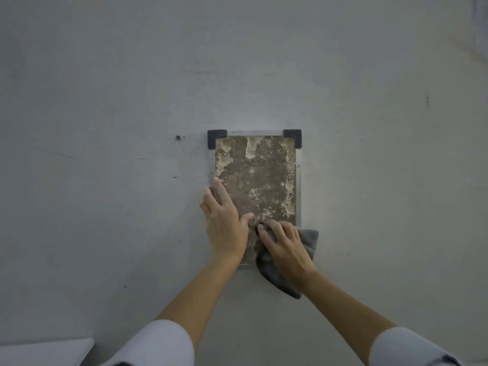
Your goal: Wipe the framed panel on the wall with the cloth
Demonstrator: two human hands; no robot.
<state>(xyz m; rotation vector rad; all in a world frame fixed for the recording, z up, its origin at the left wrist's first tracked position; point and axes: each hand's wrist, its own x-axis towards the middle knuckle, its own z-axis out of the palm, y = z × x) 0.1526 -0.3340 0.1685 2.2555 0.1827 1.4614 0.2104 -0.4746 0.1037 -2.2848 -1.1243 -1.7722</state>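
Observation:
A framed panel [260,178] hangs on the grey wall, upright, with a thin metal frame and dark plastic corner caps at the top. Its surface is brown with pale blotchy patches. My left hand [224,220] lies flat with fingers apart against the panel's lower left edge, thumb resting on the surface. My right hand [286,249] presses a crumpled grey cloth [272,273] onto the panel's lower right corner. The cloth hangs below and to the right of the hand. The panel's bottom corners are hidden by my hands and the cloth.
The grey wall [105,101] fills the view, with a small screw or hole [178,137] left of the panel and a few dark marks. A pale ledge or surface [45,351] shows at the bottom left.

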